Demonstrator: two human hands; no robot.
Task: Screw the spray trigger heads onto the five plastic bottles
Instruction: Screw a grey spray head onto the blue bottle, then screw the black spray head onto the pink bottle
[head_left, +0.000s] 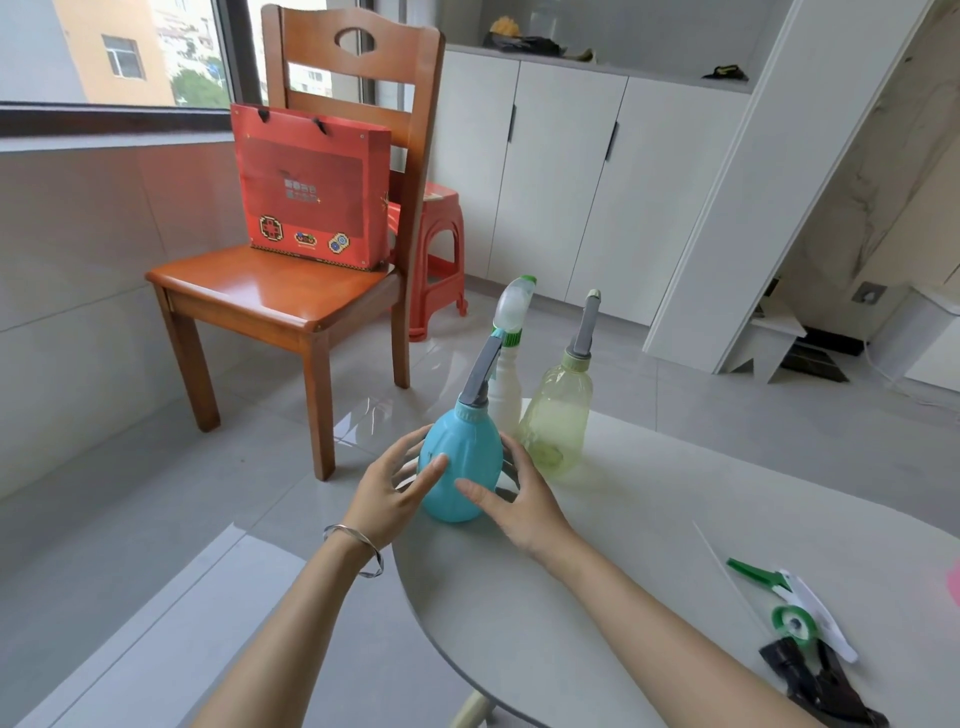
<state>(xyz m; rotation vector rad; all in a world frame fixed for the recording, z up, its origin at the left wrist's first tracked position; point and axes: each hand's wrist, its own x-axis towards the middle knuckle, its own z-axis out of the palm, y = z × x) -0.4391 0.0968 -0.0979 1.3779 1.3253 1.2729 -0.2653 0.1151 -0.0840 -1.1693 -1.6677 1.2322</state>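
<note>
Three of five look done. The blue bottle (460, 467), egg-shaped, smooth and opaque, stands at the table (623, 545) edge with a grey head on. The white bottle (506, 395) just behind it and the pale green bottle (558, 415) to its right are also capped. The green-white trigger head (795, 608) and black trigger head (815, 686) lie loose, well to its right. Left grip (400, 488) and right grip (519, 499) flank it with fingers spread, touching, not clamped

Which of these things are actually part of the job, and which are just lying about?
Part of the job:
- blue bottle, spray head on
- white bottle, spray head on
- pale green bottle, spray head on
- loose green-and-white spray head
- loose black spray head

Just lying about:
- wooden chair
- red gift bag
- red plastic stool
</note>
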